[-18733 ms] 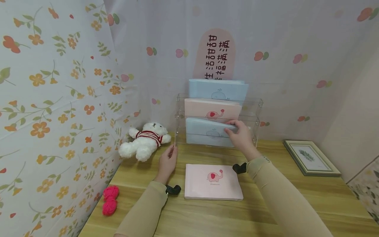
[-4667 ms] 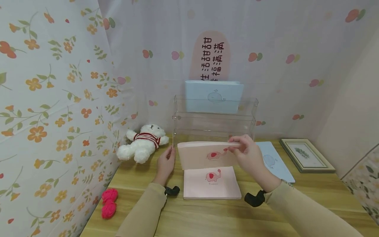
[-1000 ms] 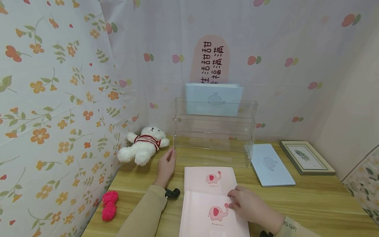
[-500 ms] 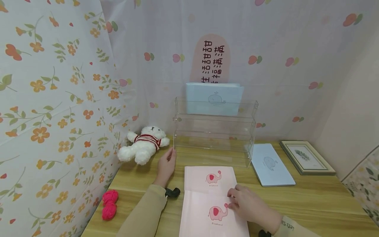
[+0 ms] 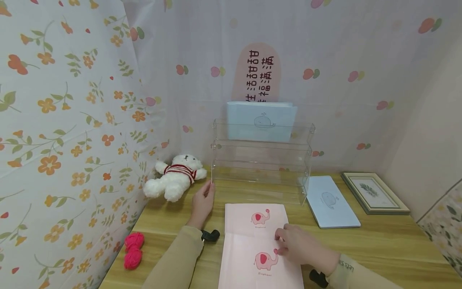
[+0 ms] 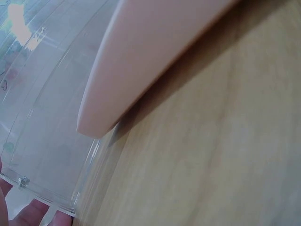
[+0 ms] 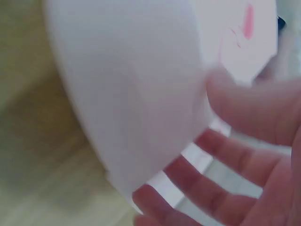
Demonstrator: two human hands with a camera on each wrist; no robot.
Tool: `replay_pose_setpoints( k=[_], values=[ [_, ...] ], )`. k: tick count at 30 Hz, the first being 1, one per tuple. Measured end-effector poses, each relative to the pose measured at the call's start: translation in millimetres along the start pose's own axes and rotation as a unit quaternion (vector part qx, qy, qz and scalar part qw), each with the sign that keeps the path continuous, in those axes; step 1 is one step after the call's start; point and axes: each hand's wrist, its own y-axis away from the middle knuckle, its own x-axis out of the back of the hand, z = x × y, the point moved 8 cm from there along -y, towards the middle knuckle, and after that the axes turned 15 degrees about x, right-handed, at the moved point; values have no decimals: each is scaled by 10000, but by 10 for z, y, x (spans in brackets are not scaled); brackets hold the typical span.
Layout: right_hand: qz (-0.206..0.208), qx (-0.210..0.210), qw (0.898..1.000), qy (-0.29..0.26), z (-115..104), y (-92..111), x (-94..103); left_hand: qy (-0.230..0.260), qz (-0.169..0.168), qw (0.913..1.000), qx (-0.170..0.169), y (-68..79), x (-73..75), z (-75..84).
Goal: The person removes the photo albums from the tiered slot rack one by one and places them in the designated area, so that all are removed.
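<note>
My left hand grips the lower left side of a clear acrylic rack; its fingertips show at the rack's edge in the left wrist view. A blue whale notebook stands in the top tier. On the table, a pink elephant notebook lies before the rack, and a second pink notebook overlaps its near part. My right hand pinches the second one at its upper right edge, thumb on the cover side and fingers along the edge in the right wrist view.
Another blue whale notebook lies right of the rack, beside a framed leaf picture. A white plush bear lies left of the rack. Pink yarn sits at the table's left edge. A floral cloth hangs on the left.
Earlier the rack held three notebooks; the lowest blue one now lies at right. The pink one from the middle tier came down toward me. In the last half second my right hand shifted slightly left.
</note>
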Motion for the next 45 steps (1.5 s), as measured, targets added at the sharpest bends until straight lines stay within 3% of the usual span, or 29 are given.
replay_pose_setpoints(
  k=[4,6,9,12,15,20,25,27,32,35,45],
  values=[
    [45,97,9991,-407,-2,-124,139,39,124,9998,-172,-6,20,7],
    [255,168,9984,-469,-4,-197,281,82,119,9997,-198,3,31,12],
    [808,383,9956,-297,-15,-285,601,162,30,9993,-321,-19,18,-12],
    [1488,671,9865,-111,-27,-349,980,114,21,9993,-360,-88,-18,-90],
    [2042,802,9756,8,10,-418,1337,51,-6,9999,-132,-205,-69,-225],
    [2322,613,9706,141,183,-600,1802,62,-30,10000,2,-373,-142,-423],
    [2678,343,9626,240,337,-729,2167,50,-82,9999,75,-139,-38,-140],
    [3013,367,9524,271,374,-742,2309,102,-121,9998,107,-38,5,-24],
    [3804,504,9234,64,494,-750,2617,202,-194,9995,136,-18,-6,-15],
    [3927,440,9186,-26,577,-789,2759,171,-167,9997,87,-22,-15,-13],
    [3650,18,9310,-84,676,-1074,3088,170,-213,9995,134,2,11,16]
  ],
)
